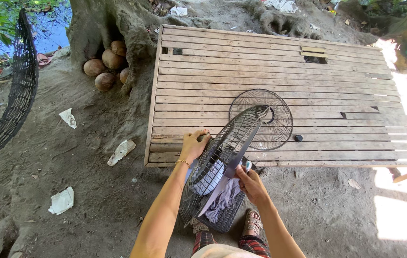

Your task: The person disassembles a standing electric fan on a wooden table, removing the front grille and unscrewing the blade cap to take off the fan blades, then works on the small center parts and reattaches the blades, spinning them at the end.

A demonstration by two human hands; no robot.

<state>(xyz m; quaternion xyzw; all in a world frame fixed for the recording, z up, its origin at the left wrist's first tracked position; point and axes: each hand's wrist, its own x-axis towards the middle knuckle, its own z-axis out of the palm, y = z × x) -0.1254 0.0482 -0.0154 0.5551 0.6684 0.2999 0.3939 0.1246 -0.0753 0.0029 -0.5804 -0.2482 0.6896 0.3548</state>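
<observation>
Coconuts beside slatted table

Both forearms are bare, with no sleeves reaching into view. The left hand has a thin gold-coloured chain bracelet around the wrist; the right hand wears nothing on its wrist or fingers that can be made out. Lower down, the legs are covered by red and dark plaid trousers. The feet are in brown strapped open sandals, with the toes showing.
</observation>
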